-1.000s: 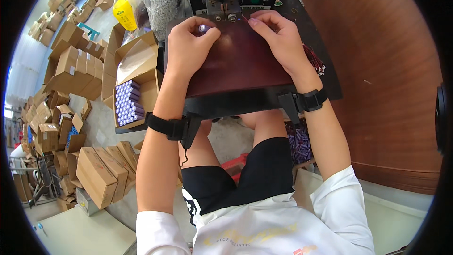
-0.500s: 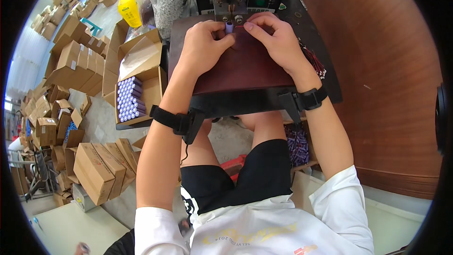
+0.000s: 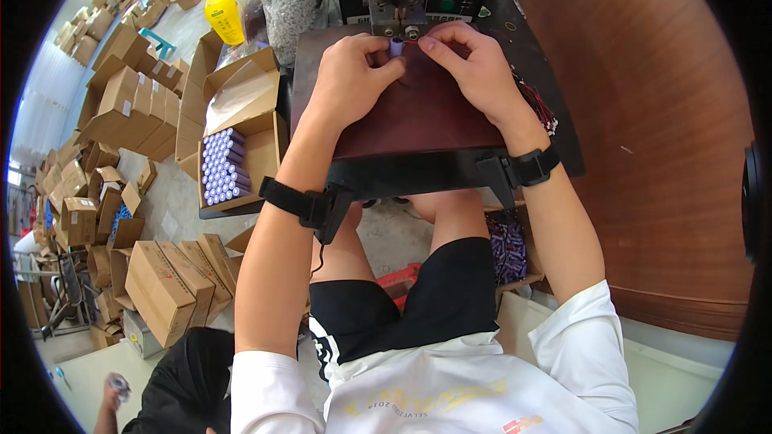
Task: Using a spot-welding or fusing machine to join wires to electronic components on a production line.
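Note:
Between the thumb and fingers of my left hand (image 3: 352, 76) stands a purple cylindrical battery cell (image 3: 396, 48), directly in front of the welding head (image 3: 399, 16) of a black bench machine. My right hand (image 3: 476, 71) is closed in a pinch at the cell's right. A thin red wire (image 3: 411, 42) runs from its fingertips toward the top of the cell. Whether the wire touches the cell is too small to tell. Both hands are over the dark red work surface (image 3: 426, 124). A bundle of red and black wires (image 3: 540, 108) with white ends lies by my right wrist.
An open carton (image 3: 261, 149) with rows of purple cells (image 3: 223, 169) stands left of the work surface. Below, beside my right leg, is a box of wired purple cells (image 3: 508, 249). A wooden panel (image 3: 651, 153) rises at right. Another person's dark-clothed body (image 3: 181, 386) shows at lower left.
The whole view has shifted slightly. My hands keep nearly the same hold at the machine. At lower left the other person has come further into view, a hand holding a small roundish object.

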A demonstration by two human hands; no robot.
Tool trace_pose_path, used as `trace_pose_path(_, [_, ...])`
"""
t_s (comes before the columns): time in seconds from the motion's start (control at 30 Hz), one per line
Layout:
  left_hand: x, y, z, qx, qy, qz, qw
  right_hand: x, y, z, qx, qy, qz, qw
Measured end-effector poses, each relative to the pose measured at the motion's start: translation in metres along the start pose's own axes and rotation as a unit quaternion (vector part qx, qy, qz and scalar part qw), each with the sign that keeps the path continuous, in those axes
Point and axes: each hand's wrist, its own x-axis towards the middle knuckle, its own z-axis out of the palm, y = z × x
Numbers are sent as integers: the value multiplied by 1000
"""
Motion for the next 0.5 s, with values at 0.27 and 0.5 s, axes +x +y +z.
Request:
trace_pose_path(0.27, [0, -4, 2, 5, 10, 16, 1000, 2, 0, 1, -5, -7, 0, 1000])
trace_pose_path(0.5, [1, -4, 2, 1, 5, 16, 1000, 2, -2, 1, 2, -9, 7, 1000])
